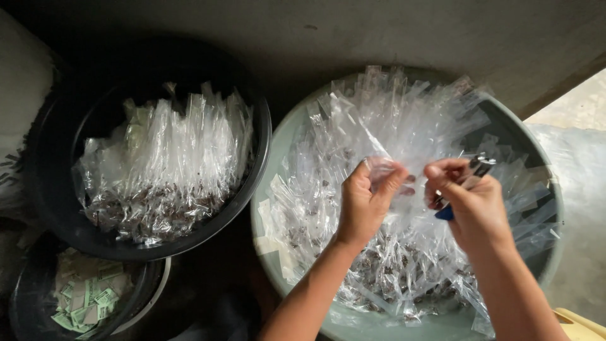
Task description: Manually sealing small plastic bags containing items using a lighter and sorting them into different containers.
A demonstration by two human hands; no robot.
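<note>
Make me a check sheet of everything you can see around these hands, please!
Surface: grey concrete floor.
Job's things: clear packet pinched by left hand; small dark tool with blue end in right hand; grey-green basin heaped with clear packets.
Clutter: black basin of packets; small black bowl of green-and-white slips.
Grippers: both hands closed, pinching.
Cables: nothing seen.
Surroundings: white sack at the left.

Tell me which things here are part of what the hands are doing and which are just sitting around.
In use:
- left hand pinching a clear packet
- right hand gripping a small dark tool with a blue end
- grey-green basin heaped with clear packets

Lying about:
- black tub of packets
- small black bowl of green and white slips
- yellow object
</note>
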